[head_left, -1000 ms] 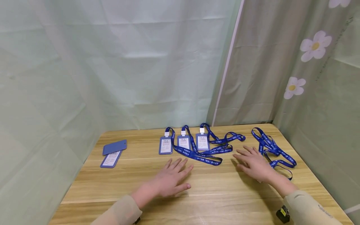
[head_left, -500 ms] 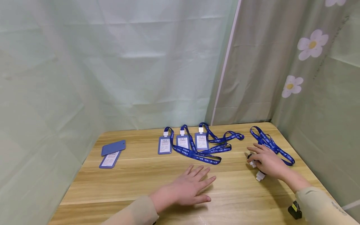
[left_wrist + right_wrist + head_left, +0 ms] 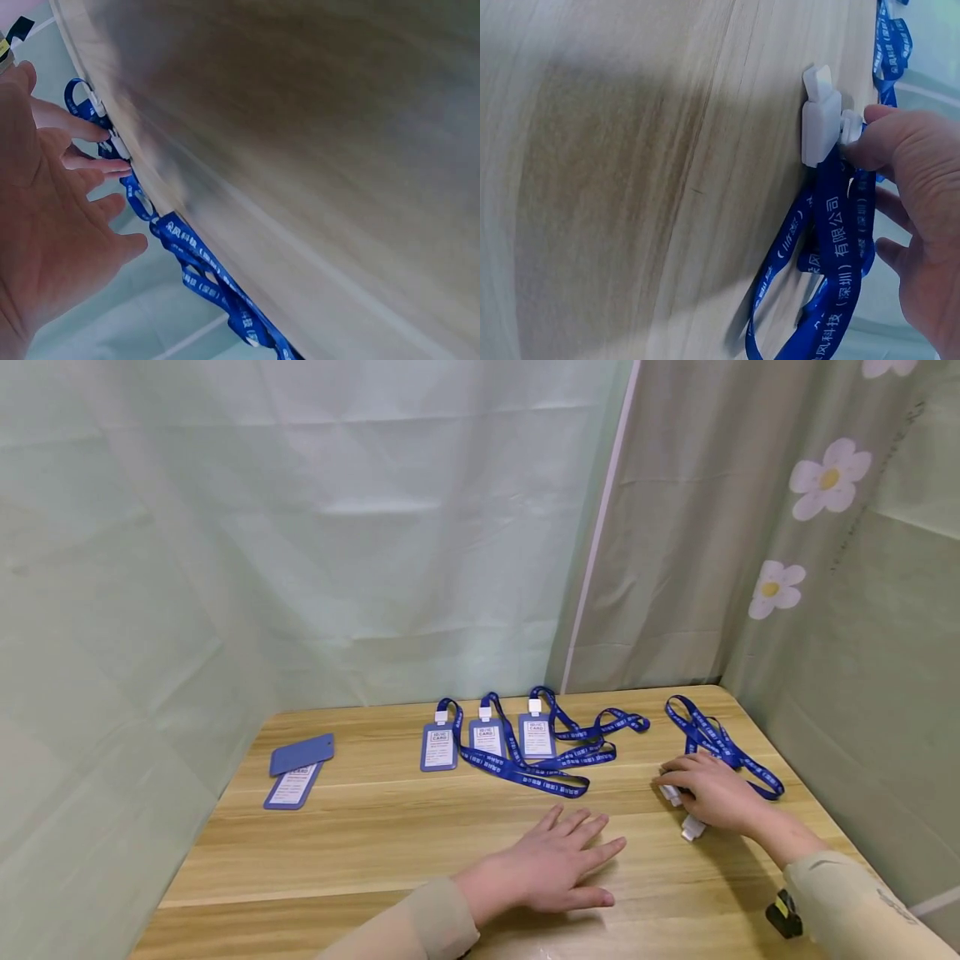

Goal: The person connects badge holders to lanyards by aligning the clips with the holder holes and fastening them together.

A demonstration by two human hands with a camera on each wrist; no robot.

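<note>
My right hand (image 3: 712, 793) is at the right side of the table, thumb and forefinger pinching one blue lanyard at its white plastic clip (image 3: 850, 129). Close beside that, a second white clip (image 3: 822, 124) hangs on another blue lanyard (image 3: 836, 255) with white printed characters. The lanyards' loops (image 3: 708, 739) spread behind the hand, partly hidden by it. My left hand (image 3: 551, 864) is palm down over the middle of the table, its fingers spread and holding nothing. In the left wrist view, the left palm (image 3: 60, 225) shows with the lanyards beyond.
Several badge holders bear on the space: three with lanyards attached, including the leftmost badge (image 3: 438, 747), lie in a row at the back. Two without lanyards, the upper a plain blue holder (image 3: 302, 754), overlap at the left. Curtains (image 3: 420, 527) surround the wooden table (image 3: 315, 860).
My right hand has come down onto the lanyards, its fingers closing at a white clip. My left hand has moved rightward across the table, still with fingers spread.
</note>
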